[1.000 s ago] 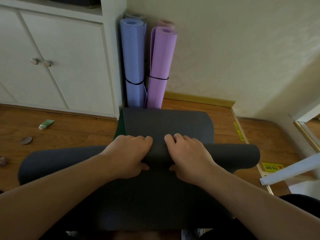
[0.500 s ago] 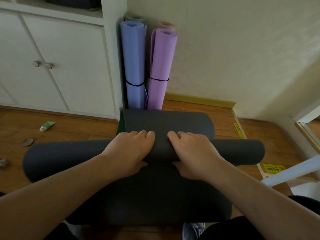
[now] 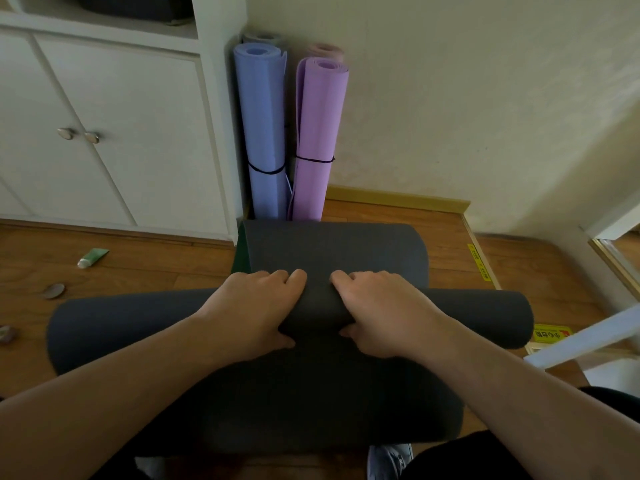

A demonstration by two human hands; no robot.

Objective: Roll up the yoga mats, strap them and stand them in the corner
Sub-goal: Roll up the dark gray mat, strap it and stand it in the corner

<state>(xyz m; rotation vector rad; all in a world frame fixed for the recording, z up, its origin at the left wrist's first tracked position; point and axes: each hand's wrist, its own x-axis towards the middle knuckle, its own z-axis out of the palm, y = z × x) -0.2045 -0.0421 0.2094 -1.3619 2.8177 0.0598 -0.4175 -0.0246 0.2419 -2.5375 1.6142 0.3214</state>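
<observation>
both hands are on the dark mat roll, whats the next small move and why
Probably push the roll forward another turn: flat dark mat lies unrolled ahead of it, toward the strapped blue mat, and the left hand and right hand grip its middle.

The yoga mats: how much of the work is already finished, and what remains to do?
Done: the blue mat and the purple mat stand rolled in the corner, each with a black strap; two more roll tops show behind them. In hand: the left hand and the right hand grip the roll of the dark grey mat, part of it still flat. Left: finish rolling, strap it, stand it up.
</observation>
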